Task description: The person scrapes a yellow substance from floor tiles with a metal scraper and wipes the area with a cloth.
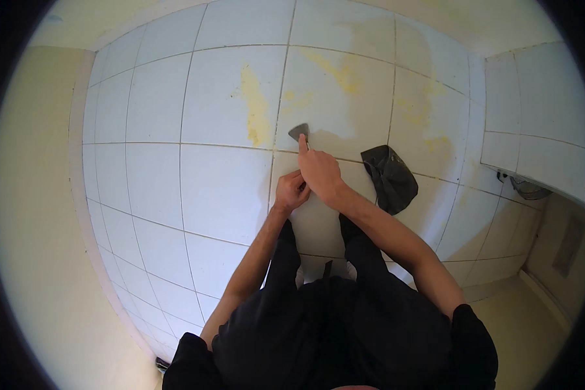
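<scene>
My right hand grips a scraper with a flat, flared blade. Its index finger stretches along the tool toward the blade, and the handle is hidden under the palm. Close against it on the left is my left hand, its fingers curled in. A small dark gap or object shows between those fingers; whether they hold anything is unclear. Yellow residue streaks the white tiles left of the blade. More yellow smears lie beyond it. A crumpled black cloth item lies right of my right hand.
Pale walls border the tiles at left and far side. A tiled ledge projects at right, with a mesh basket-like thing under its edge. Further yellow stains mark the tiles at right. My black-clad legs are below my hands.
</scene>
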`<state>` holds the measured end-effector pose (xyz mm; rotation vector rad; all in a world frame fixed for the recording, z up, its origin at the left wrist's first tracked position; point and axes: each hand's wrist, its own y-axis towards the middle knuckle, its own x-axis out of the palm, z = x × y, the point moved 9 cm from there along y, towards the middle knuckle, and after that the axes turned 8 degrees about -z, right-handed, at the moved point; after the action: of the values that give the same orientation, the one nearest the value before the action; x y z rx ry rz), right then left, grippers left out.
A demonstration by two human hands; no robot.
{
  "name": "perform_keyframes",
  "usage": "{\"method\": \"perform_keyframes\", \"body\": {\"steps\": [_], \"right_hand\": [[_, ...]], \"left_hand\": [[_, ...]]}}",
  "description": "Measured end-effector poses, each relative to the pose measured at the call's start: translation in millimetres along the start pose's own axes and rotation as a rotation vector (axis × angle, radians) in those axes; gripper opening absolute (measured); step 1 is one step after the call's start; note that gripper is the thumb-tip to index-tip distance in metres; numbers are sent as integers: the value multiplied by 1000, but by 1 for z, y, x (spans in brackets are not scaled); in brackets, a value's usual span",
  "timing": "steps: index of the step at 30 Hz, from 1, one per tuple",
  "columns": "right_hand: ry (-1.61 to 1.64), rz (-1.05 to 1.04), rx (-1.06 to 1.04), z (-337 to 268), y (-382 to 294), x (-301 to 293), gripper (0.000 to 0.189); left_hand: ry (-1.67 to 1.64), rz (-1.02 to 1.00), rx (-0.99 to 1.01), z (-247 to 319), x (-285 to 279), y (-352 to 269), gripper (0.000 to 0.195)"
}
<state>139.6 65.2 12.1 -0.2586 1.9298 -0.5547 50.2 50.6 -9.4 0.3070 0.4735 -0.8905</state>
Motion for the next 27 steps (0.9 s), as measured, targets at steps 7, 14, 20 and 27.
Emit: {"method": "perform_keyframes", "body": {"steps": [7,14,20,27], "right_hand": [[48,-25,-32,11,-13,-12,65],[340,151,-90,33,-52,15,56],[626,155,-157,55,-67,5,39],[493,832,-506,32,-192,-227,52]], "left_hand": [[5,37,-30,-2,-1,-2,5],[-849,37,-620,-12,16,8,35],[-935,-34,-610,-25,36,16,28],[-859,-36,-661,-26,26,7,22]]}}
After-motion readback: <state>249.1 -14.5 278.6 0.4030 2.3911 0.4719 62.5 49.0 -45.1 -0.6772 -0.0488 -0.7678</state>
